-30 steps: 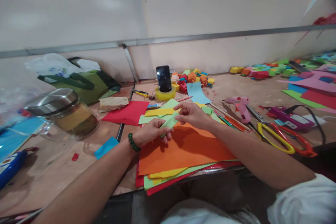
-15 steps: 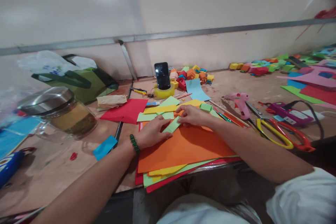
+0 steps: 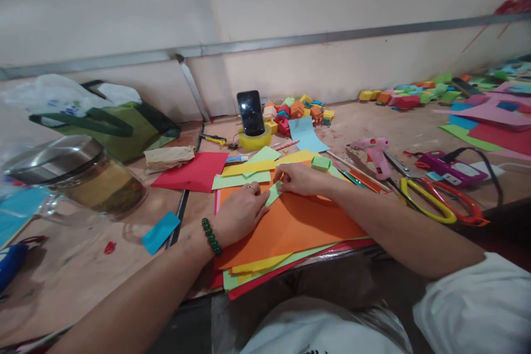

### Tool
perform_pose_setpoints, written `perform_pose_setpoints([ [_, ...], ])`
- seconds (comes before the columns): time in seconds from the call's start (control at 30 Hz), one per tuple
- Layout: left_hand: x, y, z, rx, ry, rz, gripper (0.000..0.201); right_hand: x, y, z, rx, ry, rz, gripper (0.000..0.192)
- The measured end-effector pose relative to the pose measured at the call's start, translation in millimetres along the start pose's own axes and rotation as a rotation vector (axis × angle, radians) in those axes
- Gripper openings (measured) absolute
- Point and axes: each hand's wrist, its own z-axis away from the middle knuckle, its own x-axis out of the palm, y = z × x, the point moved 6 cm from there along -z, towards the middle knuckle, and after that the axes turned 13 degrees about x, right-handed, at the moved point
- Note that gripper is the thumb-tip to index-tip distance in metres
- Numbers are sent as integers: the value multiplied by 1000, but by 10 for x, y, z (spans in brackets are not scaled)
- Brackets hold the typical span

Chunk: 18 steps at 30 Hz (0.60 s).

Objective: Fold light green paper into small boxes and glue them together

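Pressing green strip flat, no longer lifted.
Left hand [image 3: 240, 213] and right hand [image 3: 301, 178] now pinning light green paper strip [image 3: 274, 193] onto orange sheet [image 3: 298, 221] on surface [image 3: 83, 271]; fingers flattened, creasing.

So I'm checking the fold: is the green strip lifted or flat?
Flat: both the left hand and right hand press the light green strip onto the orange sheet.
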Motion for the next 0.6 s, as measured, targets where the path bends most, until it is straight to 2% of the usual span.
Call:
perform_pose_setpoints([
  [0.23, -23, 80, -27, 41, -23, -90, 24, -27, -21, 18, -59, -3, 33, 24],
  [0.6, -80, 66, 24, 109, -55, -37, 20, -22, -24, -12, -129, -45, 6, 27],
])
